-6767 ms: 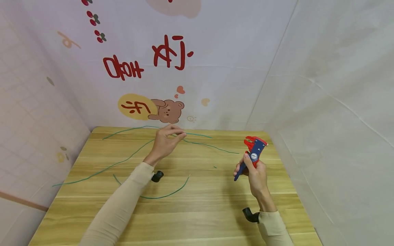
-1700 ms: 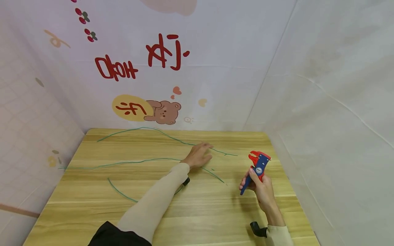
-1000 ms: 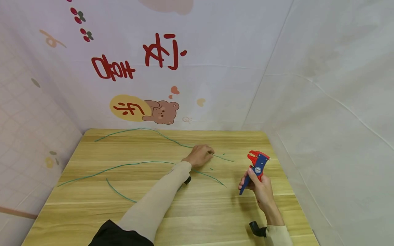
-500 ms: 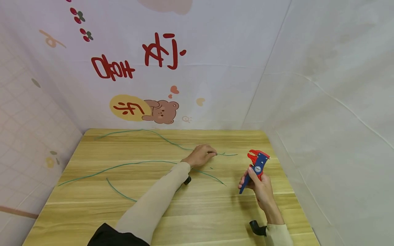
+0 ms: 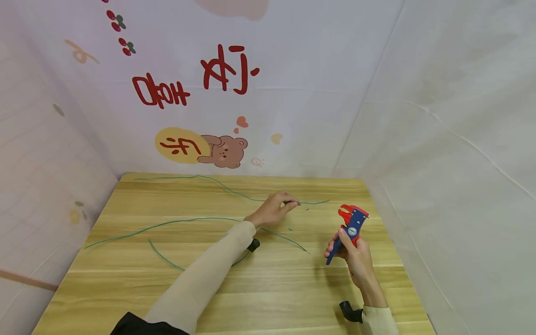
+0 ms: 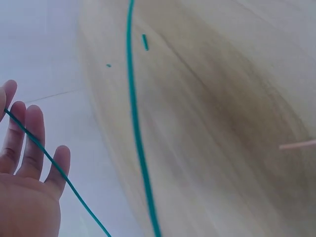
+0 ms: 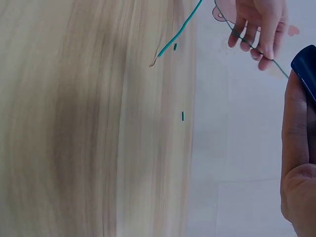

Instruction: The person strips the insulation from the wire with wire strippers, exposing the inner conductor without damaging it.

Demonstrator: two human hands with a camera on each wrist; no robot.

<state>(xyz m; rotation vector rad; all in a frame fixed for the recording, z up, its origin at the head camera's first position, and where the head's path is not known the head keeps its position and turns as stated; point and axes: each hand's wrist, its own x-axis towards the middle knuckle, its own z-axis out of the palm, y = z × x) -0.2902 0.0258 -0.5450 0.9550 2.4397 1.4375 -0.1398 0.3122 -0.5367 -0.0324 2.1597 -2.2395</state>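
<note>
My left hand (image 5: 272,208) pinches a long thin green wire (image 5: 226,188) between thumb and fingertips, near the wire's right end. In the left wrist view this wire (image 6: 47,153) runs across the spread fingers. My right hand (image 5: 356,260) grips a red and blue wire stripper (image 5: 353,221) by its handles, the red jaws pointing up and away with no wire between them. A second green wire (image 5: 159,225) lies under the left forearm, and its bare copper end (image 7: 153,62) shows in the right wrist view.
A shorter curved green wire (image 5: 165,259) lies nearer, partly hidden by the left sleeve. Two small green insulation bits (image 5: 307,209) lie between the hands. Printed fabric walls (image 5: 310,130) stand around the back and sides of the wooden table (image 5: 293,298).
The left hand reached the far wire, picked it up near its right end and lifted it slightly away from me. Earlier this hand held wire farther left. The right hand keeps hold of the stripper.
</note>
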